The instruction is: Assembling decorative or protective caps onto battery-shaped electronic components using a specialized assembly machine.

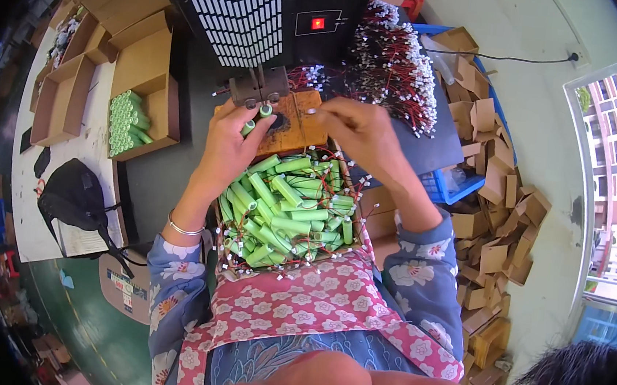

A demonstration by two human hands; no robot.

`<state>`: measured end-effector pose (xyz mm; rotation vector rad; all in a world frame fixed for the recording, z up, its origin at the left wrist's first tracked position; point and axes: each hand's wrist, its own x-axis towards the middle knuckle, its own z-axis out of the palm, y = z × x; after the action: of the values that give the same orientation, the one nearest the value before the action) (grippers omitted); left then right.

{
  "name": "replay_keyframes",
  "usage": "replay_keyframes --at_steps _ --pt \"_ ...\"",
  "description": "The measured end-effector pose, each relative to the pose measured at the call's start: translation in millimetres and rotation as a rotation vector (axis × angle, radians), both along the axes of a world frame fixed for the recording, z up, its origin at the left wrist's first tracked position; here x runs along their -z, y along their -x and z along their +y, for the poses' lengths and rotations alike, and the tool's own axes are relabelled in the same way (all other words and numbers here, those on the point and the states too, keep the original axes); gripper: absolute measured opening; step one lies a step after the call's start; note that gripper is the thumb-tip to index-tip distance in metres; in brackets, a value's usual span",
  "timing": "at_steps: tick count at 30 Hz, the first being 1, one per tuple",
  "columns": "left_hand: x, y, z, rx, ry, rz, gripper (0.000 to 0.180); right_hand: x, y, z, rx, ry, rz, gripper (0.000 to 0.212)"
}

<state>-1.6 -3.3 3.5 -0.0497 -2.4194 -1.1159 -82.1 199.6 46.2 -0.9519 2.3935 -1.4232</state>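
Gripping two pale-green cylindrical cells (pixel 248 128) between thumb and fingers, a worker's bare left hand (pixel 229 143) holds them just below the dark metal head (pixel 259 88) of a black machine with a white slotted panel (pixel 232 17) and a lit red switch (pixel 318 23). Opposite, the right hand (pixel 365 133) hovers beside an orange-brown block (pixel 296 129), its fingers curled toward a small white piece (pixel 311 111); whether they grasp it cannot be told. Below the hands, a heap of green cells with thin red wires (pixel 289 209) sits close against a pink floral apron (pixel 299 294). More green cells (pixel 125 121) are packed in a brown cardboard box (pixel 172 118) at left, while white-tipped red and black wires (pixel 400 68) lie piled at right.
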Motion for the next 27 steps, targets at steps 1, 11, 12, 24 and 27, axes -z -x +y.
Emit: replay_keyframes --at_steps 1,11,12,24,27 --pt "0.9 -0.2 -0.2 0.009 0.007 0.026 0.022 -0.9 -2.3 -9.5 -0.051 0.027 -0.089 0.013" --pt "-1.5 -1.5 -0.4 0.038 0.013 0.126 0.022 21.8 2.5 -52.1 -0.114 0.110 -0.199 0.014" --pt "-0.8 -0.6 -0.7 0.035 0.012 0.124 0.022 25.7 5.1 -53.8 -0.116 0.110 -0.201 0.014" --pt "0.6 2.3 1.1 0.052 -0.017 0.174 0.016 15.4 6.3 -46.8 -0.109 0.132 -0.093 0.019" --pt "-0.8 0.0 -7.4 0.075 0.005 0.061 0.017 -8.6 -1.4 -28.2 -0.215 -0.139 0.393 0.026"
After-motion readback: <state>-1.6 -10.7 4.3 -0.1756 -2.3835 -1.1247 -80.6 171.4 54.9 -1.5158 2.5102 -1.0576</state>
